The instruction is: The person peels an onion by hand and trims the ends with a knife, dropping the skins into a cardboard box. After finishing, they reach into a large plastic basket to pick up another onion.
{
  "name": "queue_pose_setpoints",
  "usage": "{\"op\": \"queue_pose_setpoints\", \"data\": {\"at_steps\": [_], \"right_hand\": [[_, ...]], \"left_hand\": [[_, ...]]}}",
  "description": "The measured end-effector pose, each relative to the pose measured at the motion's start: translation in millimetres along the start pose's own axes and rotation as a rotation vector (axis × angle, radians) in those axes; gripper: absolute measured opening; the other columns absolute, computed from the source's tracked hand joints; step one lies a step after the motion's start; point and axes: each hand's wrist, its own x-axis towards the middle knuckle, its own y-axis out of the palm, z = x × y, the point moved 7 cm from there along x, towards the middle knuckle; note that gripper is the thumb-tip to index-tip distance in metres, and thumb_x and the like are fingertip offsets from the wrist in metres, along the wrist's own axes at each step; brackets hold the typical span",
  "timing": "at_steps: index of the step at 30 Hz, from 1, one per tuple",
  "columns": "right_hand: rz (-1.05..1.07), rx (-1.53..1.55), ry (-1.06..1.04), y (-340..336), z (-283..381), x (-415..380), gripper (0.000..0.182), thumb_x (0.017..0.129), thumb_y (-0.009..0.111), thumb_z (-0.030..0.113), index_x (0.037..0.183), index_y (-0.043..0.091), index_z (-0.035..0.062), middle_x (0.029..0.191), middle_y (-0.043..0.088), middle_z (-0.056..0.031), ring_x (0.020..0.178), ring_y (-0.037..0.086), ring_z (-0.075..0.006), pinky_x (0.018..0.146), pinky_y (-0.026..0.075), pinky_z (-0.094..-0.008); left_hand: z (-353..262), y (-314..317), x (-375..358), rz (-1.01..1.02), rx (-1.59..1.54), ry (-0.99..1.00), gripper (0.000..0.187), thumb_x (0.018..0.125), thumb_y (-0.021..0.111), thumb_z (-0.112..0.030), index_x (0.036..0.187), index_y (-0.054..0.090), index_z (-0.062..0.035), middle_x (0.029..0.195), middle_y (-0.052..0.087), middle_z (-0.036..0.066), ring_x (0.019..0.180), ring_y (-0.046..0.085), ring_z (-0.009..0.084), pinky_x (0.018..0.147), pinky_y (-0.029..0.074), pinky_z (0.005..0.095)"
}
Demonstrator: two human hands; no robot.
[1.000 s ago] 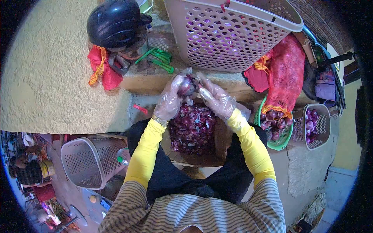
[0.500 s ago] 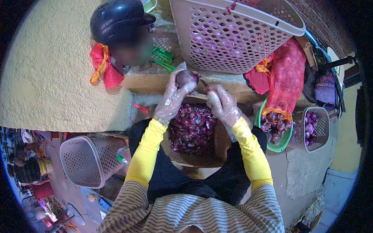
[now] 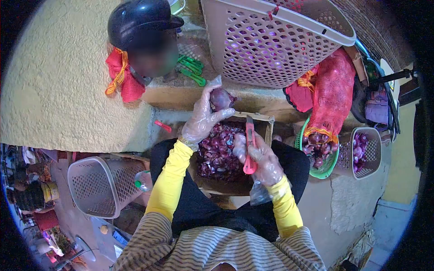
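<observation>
A purple-red onion (image 3: 221,100) rests in my left hand (image 3: 201,118), which wears a clear plastic glove and closes round it above the far left edge of a cardboard box (image 3: 260,118). My right hand (image 3: 266,161), gloved the same way, grips a pink box cutter (image 3: 250,151) with its blade pointing away from me. The cutter stands apart from the onion, over the box's right side. Onion skins and pieces (image 3: 219,151) fill the box between my legs. A loose clear plastic fold hangs below my right hand.
A large perforated basket (image 3: 271,49) stands ahead on a ledge beside green box cutters (image 3: 192,70). Right are a red mesh sack (image 3: 333,92), a green basket of onions (image 3: 332,165) and a smaller basket (image 3: 373,158). Another basket (image 3: 92,187) and a bottle (image 3: 143,180) are left.
My right hand has drawn back toward me and down from the onion, and the pink cutter is now fully visible. My left hand still holds the onion, slightly turned.
</observation>
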Motion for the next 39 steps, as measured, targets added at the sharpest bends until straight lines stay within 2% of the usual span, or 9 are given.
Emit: {"op": "queue_pose_setpoints", "data": {"at_steps": [3,10,11,12,14,18,20,29,39], "right_hand": [[-0.087,-0.061,-0.008,-3,-2,-8,0.057,0.107,0.047,0.014,0.160,0.025,0.0129,0.109,0.060,-0.0014,0.076,0.054,-0.0064,0.065,0.048,-0.0207],[-0.244,-0.511,-0.395,-8,17,-6,0.046,0.108,0.047,0.015,0.153,0.038,0.0086,0.087,0.045,0.0057,0.065,0.038,-0.0020,0.056,0.038,-0.0170],[-0.272,-0.592,-0.381,-11,22,-7,0.043,0.107,0.046,0.012,0.149,0.043,0.0048,0.100,0.061,-0.0024,0.080,0.059,-0.0085,0.068,0.051,-0.0225],[-0.273,-0.594,-0.381,-11,24,-4,0.043,0.107,0.046,0.012,0.149,0.043,0.0048,0.100,0.061,-0.0024,0.080,0.059,-0.0085,0.068,0.051,-0.0225],[-0.300,-0.976,-0.571,-1,37,-1,0.043,0.105,0.048,0.008,0.148,0.042,0.0023,0.128,0.065,-0.0157,0.116,0.066,-0.0239,0.094,0.053,-0.0324],[-0.284,-1.089,-0.709,19,39,1,0.043,0.105,0.047,0.012,0.147,0.044,0.0009,0.128,0.065,-0.0170,0.112,0.067,-0.0273,0.094,0.052,-0.0363],[-0.251,-1.008,-0.608,15,32,5,0.048,0.102,0.049,0.000,0.148,0.038,0.0008,0.143,0.056,-0.0237,0.135,0.055,-0.0329,0.109,0.044,-0.0377],[-0.288,-1.001,-0.457,16,24,10,0.055,0.101,0.047,-0.001,0.154,0.033,0.0012,0.149,0.052,-0.0219,0.139,0.050,-0.0333,0.114,0.039,-0.0381],[-0.320,-1.287,-0.473,33,30,11,0.065,0.099,0.052,-0.002,0.158,0.026,0.0035,0.145,0.050,-0.0286,0.135,0.051,-0.0400,0.105,0.047,-0.0418]], "left_hand": [[2,0,-1,0.025,-0.006,-0.056,0.074,0.085,0.082,-0.019,0.145,0.039,-0.0082,0.145,0.052,0.015,0.123,0.056,0.0228,0.109,0.043,0.0387],[-9,5,-2,0.053,0.096,0.066,0.080,0.082,0.085,-0.025,0.145,0.040,-0.0059,0.138,0.058,0.018,0.118,0.063,0.0273,0.105,0.047,0.0407],[-9,5,-2,0.054,0.093,0.067,0.080,0.082,0.085,-0.025,0.145,0.040,-0.0059,0.138,0.058,0.018,0.118,0.063,0.0273,0.105,0.047,0.0407],[-13,5,-2,0.026,0.172,0.126,0.081,0.081,0.086,-0.026,0.145,0.041,-0.0058,0.137,0.058,0.018,0.119,0.062,0.0287,0.105,0.047,0.0412],[-17,4,-3,-0.001,0.251,0.183,0.081,0.080,0.086,-0.028,0.144,0.042,-0.0057,0.137,0.059,0.018,0.120,0.062,0.0300,0.105,0.047,0.0418],[-13,8,-3,0.073,0.215,0.106,0.081,0.079,0.087,-0.026,0.143,0.042,-0.0055,0.145,0.053,0.019,0.129,0.056,0.0323,0.109,0.043,0.0425],[-17,9,-3,0.075,0.272,0.139,0.081,0.078,0.088,-0.023,0.142,0.042,-0.0053,0.150,0.049,0.020,0.135,0.051,0.0312,0.114,0.040,0.0420],[-26,14,-5,0.014,0.276,0.201,0.076,0.081,0.084,-0.029,0.141,0.044,-0.0052,0.143,0.054,0.019,0.123,0.059,0.0360,0.103,0.048,0.0435],[-11,18,-7,-0.006,0.161,0.098,0.073,0.083,0.083,-0.020,0.142,0.043,-0.0027,0.150,0.048,0.020,0.138,0.049,0.0310,0.115,0.038,0.0413]]}}
